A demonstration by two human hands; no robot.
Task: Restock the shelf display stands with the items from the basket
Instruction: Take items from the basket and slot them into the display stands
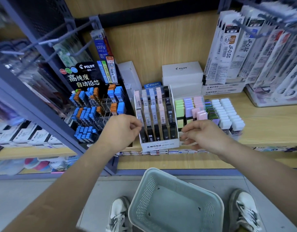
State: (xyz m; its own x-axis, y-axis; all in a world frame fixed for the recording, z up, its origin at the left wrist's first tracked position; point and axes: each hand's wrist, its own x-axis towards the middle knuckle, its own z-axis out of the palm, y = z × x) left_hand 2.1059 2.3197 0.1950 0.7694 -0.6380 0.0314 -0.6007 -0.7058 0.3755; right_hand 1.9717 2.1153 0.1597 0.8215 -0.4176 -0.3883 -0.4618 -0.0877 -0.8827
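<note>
A white MONO graph MG display stand (161, 145) sits at the shelf's front edge, its rows filled with pastel and black lead cases. My left hand (122, 129) is at the stand's left wall, with thumb and fingers curled against it. My right hand (200, 133) is at the stand's right front corner, fingers curled round that side. The pale green perforated basket (161, 178) stands on the floor between my shoes, and no items show inside it.
A black Pilot lead display (94, 104) with blue and orange cases stands left of the stand. Clear trays of pastel and white cases (223, 111) sit to its right. White Pilot boxes (182, 72) are stacked behind. Hanging refill packs (245, 47) fill the upper right.
</note>
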